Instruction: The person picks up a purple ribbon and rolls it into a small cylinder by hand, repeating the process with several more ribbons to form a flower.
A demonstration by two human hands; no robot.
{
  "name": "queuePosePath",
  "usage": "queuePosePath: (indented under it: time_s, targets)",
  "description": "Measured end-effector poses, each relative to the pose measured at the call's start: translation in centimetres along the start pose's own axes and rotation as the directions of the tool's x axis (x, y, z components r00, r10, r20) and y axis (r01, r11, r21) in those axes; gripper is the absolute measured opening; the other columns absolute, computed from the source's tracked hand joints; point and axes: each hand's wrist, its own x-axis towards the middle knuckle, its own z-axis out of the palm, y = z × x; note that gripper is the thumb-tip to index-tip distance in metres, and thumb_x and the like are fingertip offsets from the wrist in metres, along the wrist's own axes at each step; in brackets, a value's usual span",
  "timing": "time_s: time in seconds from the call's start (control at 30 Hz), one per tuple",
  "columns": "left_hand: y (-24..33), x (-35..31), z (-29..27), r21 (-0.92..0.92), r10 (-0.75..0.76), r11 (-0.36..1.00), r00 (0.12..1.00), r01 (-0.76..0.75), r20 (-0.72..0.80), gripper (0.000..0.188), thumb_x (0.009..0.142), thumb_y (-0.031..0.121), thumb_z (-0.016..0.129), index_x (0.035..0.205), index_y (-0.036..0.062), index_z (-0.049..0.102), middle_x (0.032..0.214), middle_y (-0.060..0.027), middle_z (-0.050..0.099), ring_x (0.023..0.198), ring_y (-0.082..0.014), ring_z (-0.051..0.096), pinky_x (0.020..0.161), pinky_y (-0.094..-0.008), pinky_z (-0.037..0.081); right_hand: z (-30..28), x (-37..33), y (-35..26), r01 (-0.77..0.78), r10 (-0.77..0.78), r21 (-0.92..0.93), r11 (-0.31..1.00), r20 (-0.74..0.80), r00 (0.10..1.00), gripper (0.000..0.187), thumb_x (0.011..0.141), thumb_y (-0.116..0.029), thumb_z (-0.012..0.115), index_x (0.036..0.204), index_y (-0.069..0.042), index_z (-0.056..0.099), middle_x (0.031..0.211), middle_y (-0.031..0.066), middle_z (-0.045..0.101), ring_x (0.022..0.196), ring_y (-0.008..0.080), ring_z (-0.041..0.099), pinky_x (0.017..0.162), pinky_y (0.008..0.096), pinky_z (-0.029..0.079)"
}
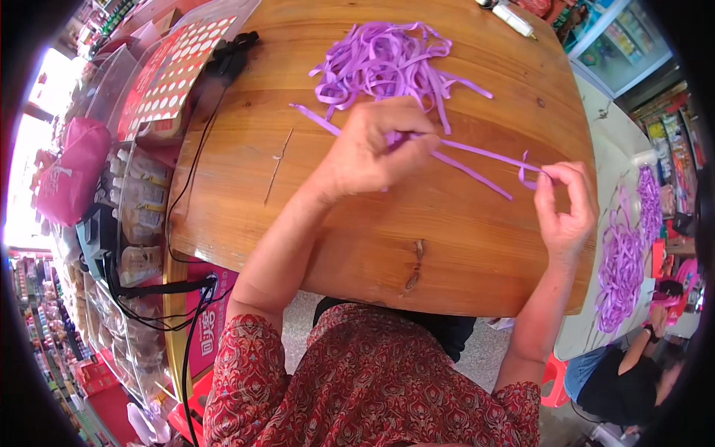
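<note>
Over the middle of the wooden table, my left hand (387, 145) is closed around a purple ribbon (484, 153), with part of the strip hidden under the fingers. The ribbon runs taut to the right, where my right hand (567, 205) pinches it between thumb and forefinger near a small loop. One loose tail slants down from the left hand toward the right; another stretches out to the left of that hand. Just beyond my left hand lies a tangled heap of purple ribbons (383, 63).
The wooden table (357, 257) has a thin stick-like strand (278, 158) at left. Black cables (179, 197) hang along its left edge beside packed bottles (145, 179). A white pen-like tool (514, 21) lies at the far right. More purple ribbons (622, 268) cover a pale side table, near another person (622, 380).
</note>
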Motion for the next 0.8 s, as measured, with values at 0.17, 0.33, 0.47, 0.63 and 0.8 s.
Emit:
queuePosePath:
  time_s: [0.17, 0.33, 0.47, 0.63, 0.8]
  targets:
    - [0.0, -0.9, -3.5, 0.036, -0.010, 0.999, 1.000, 0.011, -0.012, 0.007, 0.080, 0.005, 0.062, 0.078, -0.0014, 0.063, 0.072, -0.0048, 0.055, 0.066, -0.0122, 0.051, 0.060, -0.0270, 0.041, -7.8, -4.1, 5.0, -0.216, 0.214, -0.049, 0.975, -0.039, 0.976, 0.010, 0.085, 0.005, 0.061, 0.094, 0.002, 0.062, 0.089, 0.0044, 0.060, 0.079, 0.0120, 0.055, 0.072, 0.0243, 0.045]
    - [0.4, -2.7, -6.3, 0.162, -0.075, 0.985, 0.996, 0.067, 0.047, 0.007, 0.081, 0.005, 0.062, 0.078, -0.0017, 0.063, 0.072, -0.0040, 0.053, 0.066, -0.0116, 0.046, 0.059, -0.0265, 0.037, -16.2, -9.9, 10.8, -0.489, 0.487, 0.058, 0.870, -0.251, 0.837, 0.012, 0.090, -0.001, 0.060, 0.100, 0.001, 0.064, 0.095, 0.0003, 0.061, 0.087, 0.0067, 0.054, 0.079, 0.0225, 0.044]
    - [0.6, -4.1, -7.9, 0.182, -0.091, 0.979, 0.996, 0.093, -0.017, 0.006, 0.083, 0.002, 0.060, 0.079, -0.0015, 0.063, 0.075, -0.0042, 0.054, 0.069, -0.0115, 0.049, 0.063, -0.0257, 0.039, -21.1, -13.3, 14.0, -0.559, 0.535, 0.067, 0.826, -0.404, 0.742, 0.016, 0.092, -0.010, 0.061, 0.103, 0.001, 0.065, 0.095, 0.0005, 0.062, 0.089, 0.0070, 0.054, 0.082, 0.0216, 0.043]
    - [0.8, -6.0, -10.5, 0.134, -0.274, 0.947, 0.953, 0.291, -0.130, 0.007, 0.086, 0.003, 0.060, 0.080, -0.0006, 0.063, 0.079, -0.0035, 0.056, 0.073, -0.0094, 0.051, 0.065, -0.0247, 0.040, -24.2, -15.8, 16.1, -0.609, 0.573, 0.099, 0.787, -0.483, 0.662, 0.021, 0.091, -0.014, 0.062, 0.105, 0.001, 0.065, 0.097, 0.0007, 0.062, 0.088, 0.0074, 0.054, 0.080, 0.0215, 0.044]
    - [-2.0, -7.2, -9.8, -0.141, -0.251, 0.966, 0.907, 0.214, -0.338, 0.012, 0.092, 0.008, 0.056, 0.086, -0.0002, 0.063, 0.081, -0.0032, 0.059, 0.073, -0.0112, 0.054, 0.068, -0.0247, 0.044, -22.6, -16.6, 16.9, -0.635, 0.633, 0.183, 0.750, -0.477, 0.610, 0.023, 0.091, -0.015, 0.063, 0.107, 0.001, 0.063, 0.099, 0.0030, 0.063, 0.088, 0.0087, 0.056, 0.081, 0.0228, 0.045]
